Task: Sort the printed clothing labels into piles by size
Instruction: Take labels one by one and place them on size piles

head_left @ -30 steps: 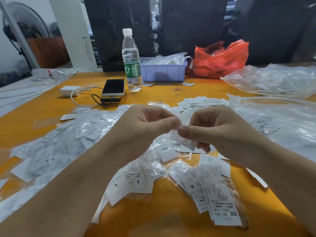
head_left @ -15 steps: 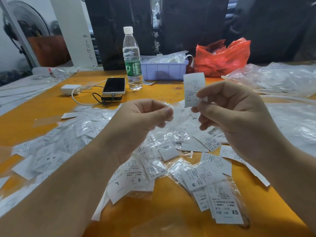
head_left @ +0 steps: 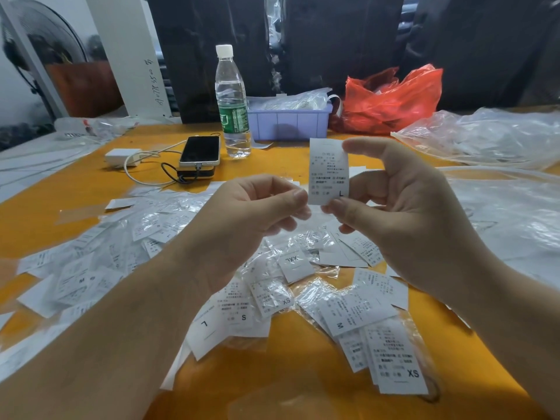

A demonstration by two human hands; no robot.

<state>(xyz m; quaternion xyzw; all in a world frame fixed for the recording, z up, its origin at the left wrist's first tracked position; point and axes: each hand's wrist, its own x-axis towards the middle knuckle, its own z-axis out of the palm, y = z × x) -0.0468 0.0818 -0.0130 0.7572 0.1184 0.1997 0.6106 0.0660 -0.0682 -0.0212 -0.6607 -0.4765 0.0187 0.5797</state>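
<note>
Since a moment ago your left hand has closed in beside the white printed paper label, pinched upright by your right hand; left fingers curl empty. Read its "L", then drop it on the matching pile.

Held label, pinched in the right hand: size "L" at its lower right, small print above unreadable. Loose labels toward the near edge of the table: "XS" label nearest the right side; "M" label; "XXL" label, upside down; another "XS" label, rotated; "S" label; "L" label, rotated. Far left, white post has handwriting running vertically, not clearly legible. Bottle label is green, text unreadable.
</note>
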